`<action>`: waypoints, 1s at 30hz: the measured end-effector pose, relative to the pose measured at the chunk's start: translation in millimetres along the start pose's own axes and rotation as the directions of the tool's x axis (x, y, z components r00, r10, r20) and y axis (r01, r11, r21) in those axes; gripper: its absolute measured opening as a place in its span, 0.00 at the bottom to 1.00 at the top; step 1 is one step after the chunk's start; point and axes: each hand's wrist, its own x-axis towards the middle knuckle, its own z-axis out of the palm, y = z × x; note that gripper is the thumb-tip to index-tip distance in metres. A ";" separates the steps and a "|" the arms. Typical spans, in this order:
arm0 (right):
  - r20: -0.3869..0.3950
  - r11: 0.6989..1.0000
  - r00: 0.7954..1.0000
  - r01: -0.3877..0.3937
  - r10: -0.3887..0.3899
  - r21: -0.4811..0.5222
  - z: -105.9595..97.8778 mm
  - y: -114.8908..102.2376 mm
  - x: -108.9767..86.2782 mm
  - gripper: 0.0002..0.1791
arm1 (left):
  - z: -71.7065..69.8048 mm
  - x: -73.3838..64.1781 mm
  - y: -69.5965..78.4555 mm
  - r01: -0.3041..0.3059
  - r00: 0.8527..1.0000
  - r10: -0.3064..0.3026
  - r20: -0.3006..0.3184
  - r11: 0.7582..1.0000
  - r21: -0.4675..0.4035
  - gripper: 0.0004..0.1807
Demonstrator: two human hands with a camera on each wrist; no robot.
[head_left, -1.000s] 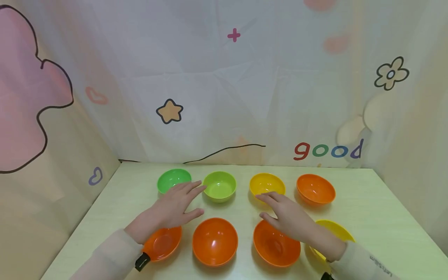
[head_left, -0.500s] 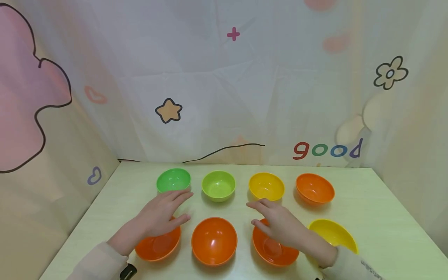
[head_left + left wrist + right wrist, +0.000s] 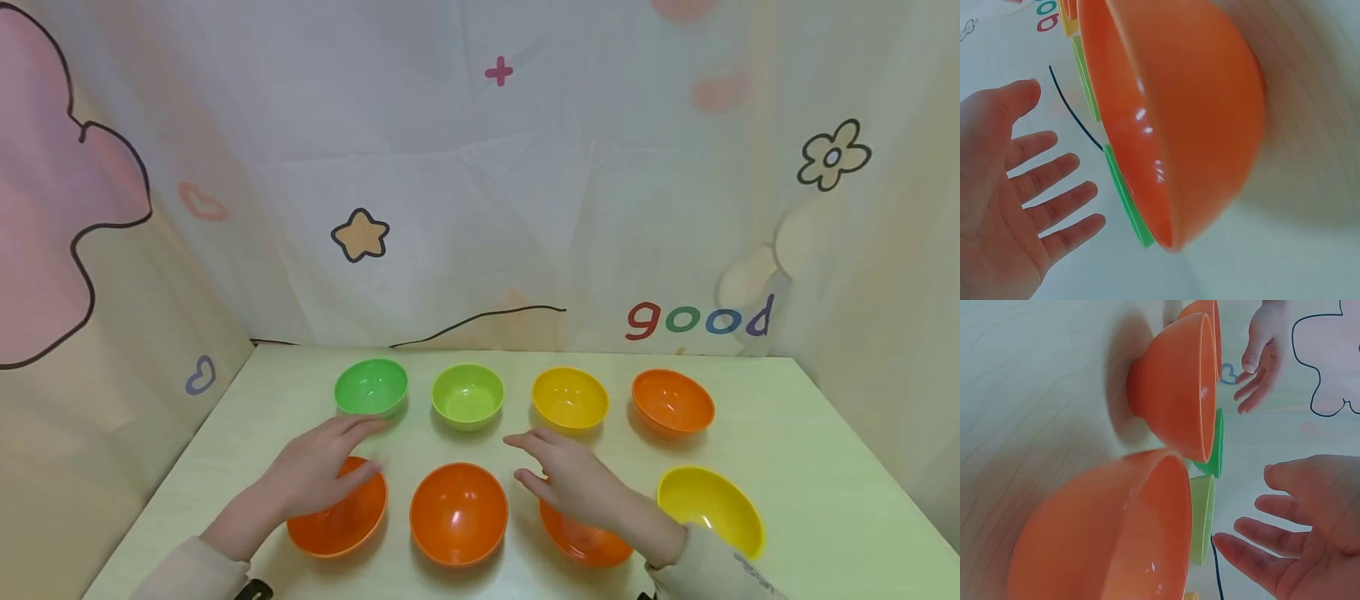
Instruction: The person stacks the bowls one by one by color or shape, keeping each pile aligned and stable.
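My left hand [image 3: 318,468] hovers above the front-left orange bowl [image 3: 347,523], its fingers extended and holding nothing. In the left wrist view that orange bowl [image 3: 1204,125] stands beside the spread fingers. Over the third front bowl, also orange [image 3: 581,537], hangs my right hand [image 3: 573,479], fingers loosely straight and nothing in them; it hides part of that bowl. Between the two hands sits another orange bowl [image 3: 459,515]. The right wrist view shows the right palm [image 3: 1329,537] apart from the nearest bowl [image 3: 1097,531], with the left hand [image 3: 1264,356] farther off.
The back row has a green bowl [image 3: 371,388], a lime bowl [image 3: 468,397], a yellow bowl [image 3: 570,400] and an orange bowl [image 3: 672,402]. A larger yellow bowl [image 3: 708,510] stands front right, near the right sleeve. A printed curtain [image 3: 450,167] closes off the table's [image 3: 810,467] back.
Both hands have drawn back toward the person and to the left, staying above the bowls. More of the green bowl and the front yellow bowl shows. The bowls have stayed in place.
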 end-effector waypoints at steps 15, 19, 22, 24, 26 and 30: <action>0.065 0.996 0.997 -0.044 0.039 0.072 13.8 -8.1 18.3 0.17 | 1.0 -12.3 -13.2 0.078 0.997 -0.078 0.006 0.997 -0.024 0.22; 0.101 0.991 0.993 -0.074 0.062 0.113 18.8 -6.4 23.6 0.16 | 2.9 -15.2 -17.7 0.112 0.994 -0.113 -0.006 0.992 -0.051 0.21; 0.122 0.985 0.989 -0.104 0.087 0.137 23.1 -4.8 26.7 0.15 | 3.5 -18.6 -21.1 0.136 0.990 -0.137 -0.020 0.988 -0.068 0.20; 0.132 0.982 0.986 -0.124 0.105 0.140 26.0 -4.0 28.1 0.14 | 3.4 -20.9 -23.1 0.150 0.988 -0.153 -0.026 0.986 -0.078 0.20; 0.131 0.982 0.985 -0.134 0.116 0.135 28.9 -3.5 29.0 0.14 | 2.9 -22.3 -24.8 0.165 0.986 -0.168 -0.024 0.983 -0.086 0.19; 0.133 0.979 0.981 -0.157 0.140 0.128 33.5 -3.5 30.1 0.13 | 2.3 -23.4 -27.3 0.194 0.981 -0.195 0.001 0.976 -0.104 0.18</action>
